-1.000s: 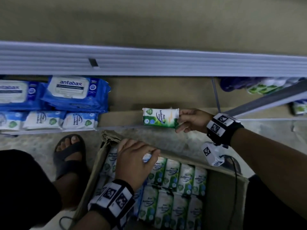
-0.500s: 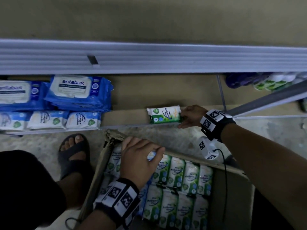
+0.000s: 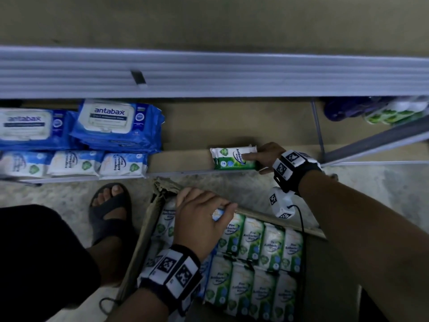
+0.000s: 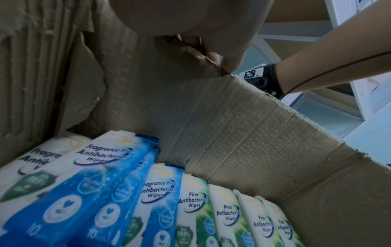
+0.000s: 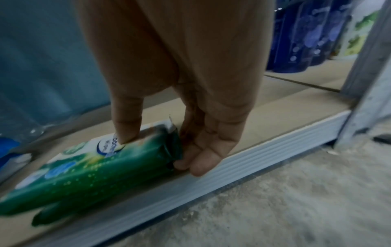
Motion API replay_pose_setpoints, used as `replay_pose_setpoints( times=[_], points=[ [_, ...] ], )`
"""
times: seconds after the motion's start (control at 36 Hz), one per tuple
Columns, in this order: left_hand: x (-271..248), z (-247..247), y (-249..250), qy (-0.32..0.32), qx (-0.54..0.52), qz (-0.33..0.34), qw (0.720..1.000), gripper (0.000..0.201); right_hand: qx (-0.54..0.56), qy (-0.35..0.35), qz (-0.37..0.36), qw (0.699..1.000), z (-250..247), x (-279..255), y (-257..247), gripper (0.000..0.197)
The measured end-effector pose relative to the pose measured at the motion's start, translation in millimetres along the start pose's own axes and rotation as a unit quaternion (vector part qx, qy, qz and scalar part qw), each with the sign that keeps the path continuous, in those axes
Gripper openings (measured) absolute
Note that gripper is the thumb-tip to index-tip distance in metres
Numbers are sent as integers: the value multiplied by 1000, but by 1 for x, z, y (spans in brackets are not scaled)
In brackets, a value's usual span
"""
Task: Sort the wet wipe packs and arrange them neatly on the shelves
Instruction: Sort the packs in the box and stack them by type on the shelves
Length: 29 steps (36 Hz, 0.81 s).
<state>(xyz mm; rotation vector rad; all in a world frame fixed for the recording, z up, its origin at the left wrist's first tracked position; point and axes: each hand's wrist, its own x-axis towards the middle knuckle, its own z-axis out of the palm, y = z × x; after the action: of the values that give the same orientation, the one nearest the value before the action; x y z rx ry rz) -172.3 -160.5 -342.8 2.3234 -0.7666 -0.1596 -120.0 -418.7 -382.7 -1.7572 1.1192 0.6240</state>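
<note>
A green pine wipe pack [image 3: 232,159] [image 5: 88,175] lies on the bottom shelf board [image 3: 181,159] near its front edge. My right hand [image 3: 267,156] [image 5: 160,152] pinches the pack's right end, thumb on top and fingers at the end seam. A cardboard box [image 3: 255,213] [image 4: 232,133] on the floor holds rows of green pine packs [image 3: 255,263] [image 4: 228,213] and blue fragrance-free packs [image 4: 101,183]. My left hand [image 3: 202,217] [image 4: 201,48] is at the box's far left corner, its fingers curled over the torn cardboard rim.
Large blue antabax packs [image 3: 116,124] are stacked at the shelf's left, with a row of small fragrance-free packs [image 3: 74,163] in front. An upper shelf edge [image 3: 209,73] overhangs. A metal post [image 3: 316,126] and bottles [image 3: 371,110] stand right. A sandalled foot [image 3: 111,205] is beside the box.
My right hand carried the green pack down and inward and set it on the shelf board. My left hand stayed at the box corner.
</note>
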Motion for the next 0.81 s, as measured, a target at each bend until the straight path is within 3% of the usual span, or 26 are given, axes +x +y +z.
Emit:
replay_pose_setpoints(
  times=[0.25,0.36,0.44,0.53,0.72,0.81],
  points=[
    [1,1,0,7,11,1,1000,30,72,-28,29,997,1,4,0,60],
    [6,0,0,-8,9,-1,1000,32,153,-39,14,987,1,-3,-5,55],
    [10,-2,0,-32,16,-8,999,35,139,-23,-1,990,-10,-10,-6,50],
    [15,-7,5,-61,34,-15,997,37,125,9,-25,992,-29,-14,-2,64],
    [43,-38,21,-222,80,1,972,30,175,1,-42,984,-62,-96,-11,20],
    [53,-62,38,-243,105,30,964,29,187,41,-70,979,-78,-128,-5,27]
  ],
)
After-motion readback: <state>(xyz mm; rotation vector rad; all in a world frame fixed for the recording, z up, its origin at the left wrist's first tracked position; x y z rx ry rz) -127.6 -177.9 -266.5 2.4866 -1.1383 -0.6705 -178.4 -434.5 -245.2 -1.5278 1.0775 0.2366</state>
